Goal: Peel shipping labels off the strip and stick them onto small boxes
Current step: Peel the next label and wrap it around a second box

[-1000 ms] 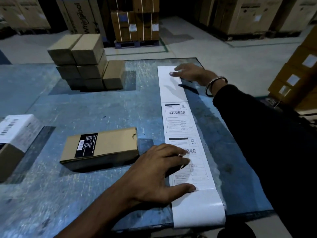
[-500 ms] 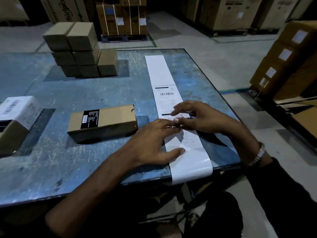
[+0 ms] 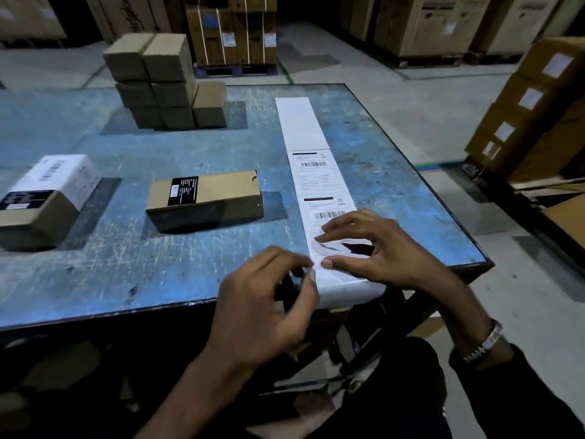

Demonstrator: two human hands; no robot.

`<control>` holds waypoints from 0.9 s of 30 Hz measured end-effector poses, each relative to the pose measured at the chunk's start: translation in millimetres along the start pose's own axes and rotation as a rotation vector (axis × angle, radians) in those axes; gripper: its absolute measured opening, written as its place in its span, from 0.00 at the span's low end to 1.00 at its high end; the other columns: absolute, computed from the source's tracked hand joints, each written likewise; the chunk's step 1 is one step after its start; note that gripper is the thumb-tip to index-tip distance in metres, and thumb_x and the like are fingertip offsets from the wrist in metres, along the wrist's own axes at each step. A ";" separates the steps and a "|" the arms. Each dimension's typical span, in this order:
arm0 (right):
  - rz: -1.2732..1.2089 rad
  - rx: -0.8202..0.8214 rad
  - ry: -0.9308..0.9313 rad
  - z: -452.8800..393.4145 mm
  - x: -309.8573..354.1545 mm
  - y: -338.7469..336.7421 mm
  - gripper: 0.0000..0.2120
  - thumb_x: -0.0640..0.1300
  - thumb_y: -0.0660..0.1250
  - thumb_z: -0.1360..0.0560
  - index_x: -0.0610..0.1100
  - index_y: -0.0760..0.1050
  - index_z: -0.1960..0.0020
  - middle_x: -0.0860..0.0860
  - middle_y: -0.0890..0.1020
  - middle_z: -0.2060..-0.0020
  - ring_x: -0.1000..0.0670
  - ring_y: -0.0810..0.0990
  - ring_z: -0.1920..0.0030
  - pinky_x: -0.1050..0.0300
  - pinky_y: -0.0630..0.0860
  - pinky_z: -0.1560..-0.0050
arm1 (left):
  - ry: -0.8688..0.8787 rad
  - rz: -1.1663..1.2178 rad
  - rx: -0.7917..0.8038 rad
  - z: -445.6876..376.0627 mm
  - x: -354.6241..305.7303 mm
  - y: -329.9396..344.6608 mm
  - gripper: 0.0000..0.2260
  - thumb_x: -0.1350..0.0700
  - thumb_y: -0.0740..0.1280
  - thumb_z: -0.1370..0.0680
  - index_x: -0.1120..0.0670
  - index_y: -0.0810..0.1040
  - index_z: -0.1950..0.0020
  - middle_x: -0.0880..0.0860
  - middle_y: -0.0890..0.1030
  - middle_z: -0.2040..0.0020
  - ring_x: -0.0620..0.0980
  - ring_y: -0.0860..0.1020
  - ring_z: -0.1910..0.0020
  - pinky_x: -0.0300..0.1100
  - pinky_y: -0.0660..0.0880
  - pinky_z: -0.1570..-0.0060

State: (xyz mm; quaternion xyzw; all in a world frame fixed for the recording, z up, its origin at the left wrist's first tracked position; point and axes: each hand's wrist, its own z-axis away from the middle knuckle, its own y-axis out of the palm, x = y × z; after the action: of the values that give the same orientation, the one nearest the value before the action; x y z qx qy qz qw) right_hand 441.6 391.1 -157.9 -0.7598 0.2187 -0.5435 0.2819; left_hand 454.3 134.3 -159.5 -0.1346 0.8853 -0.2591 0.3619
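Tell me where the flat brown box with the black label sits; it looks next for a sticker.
In the head view the flat brown box lies mid-table, just left of the label strip, with the half-white box further left.

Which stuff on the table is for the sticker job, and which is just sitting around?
For the job:
- label strip
- left hand and right hand, picking at the nearest label
- flat brown box, unlabelled
- stack of small boxes

Just sitting there:
- box with white label already on
- big cartons on the floor
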 end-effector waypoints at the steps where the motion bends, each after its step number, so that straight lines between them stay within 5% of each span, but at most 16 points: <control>1: 0.009 0.009 -0.001 0.5 1.1 0.0 0.15 0.56 0.80 0.27 0.57 0.88 0.41 0.60 0.83 0.39 0.53 0.78 0.31 0.54 0.83 0.39 | -0.041 0.037 -0.012 16.6 -6.7 1.7 0.05 0.52 0.70 0.20 0.50 0.85 0.51 0.43 0.83 0.58 0.42 0.81 0.62 0.42 0.78 0.62; 4: 0.083 0.022 -0.032 0.1 2.6 1.5 0.12 0.60 0.77 0.26 0.61 0.89 0.44 0.62 0.82 0.38 0.54 0.77 0.31 0.54 0.81 0.40 | -0.303 0.088 0.024 44.1 -9.4 16.2 0.10 0.43 0.70 0.21 0.46 0.88 0.51 0.39 0.85 0.60 0.38 0.82 0.65 0.43 0.80 0.66; 8: 0.072 0.034 -0.041 6.8 4.7 2.5 0.11 0.60 0.77 0.26 0.61 0.89 0.45 0.62 0.82 0.38 0.54 0.77 0.32 0.53 0.81 0.39 | -0.573 0.158 0.048 48.8 -10.4 32.6 0.14 0.35 0.68 0.22 0.41 0.89 0.50 0.34 0.86 0.58 0.33 0.85 0.58 0.45 0.83 0.58; 17: 0.041 0.010 -0.103 25.3 7.4 3.3 0.12 0.61 0.76 0.25 0.59 0.89 0.44 0.60 0.83 0.38 0.51 0.79 0.33 0.44 0.80 0.36 | -0.860 0.715 -0.096 36.8 -27.9 43.8 0.03 0.58 0.76 0.22 0.55 0.89 0.52 0.54 0.88 0.61 0.50 0.83 0.71 0.32 0.70 0.72; 27: 0.037 -0.008 -0.125 31.2 10.2 6.6 0.13 0.61 0.78 0.26 0.56 0.90 0.46 0.57 0.84 0.40 0.50 0.79 0.35 0.44 0.80 0.38 | -0.898 0.894 -0.168 45.6 -37.3 54.6 0.06 0.64 0.74 0.21 0.56 0.88 0.48 0.53 0.85 0.63 0.45 0.73 0.75 0.31 0.69 0.74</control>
State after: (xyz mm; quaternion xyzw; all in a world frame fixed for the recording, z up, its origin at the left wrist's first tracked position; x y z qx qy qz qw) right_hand 474.2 385.6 -163.0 -0.7893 0.2169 -0.4886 0.3020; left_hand 510.1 179.0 -196.1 0.1243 0.6355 0.0689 0.7589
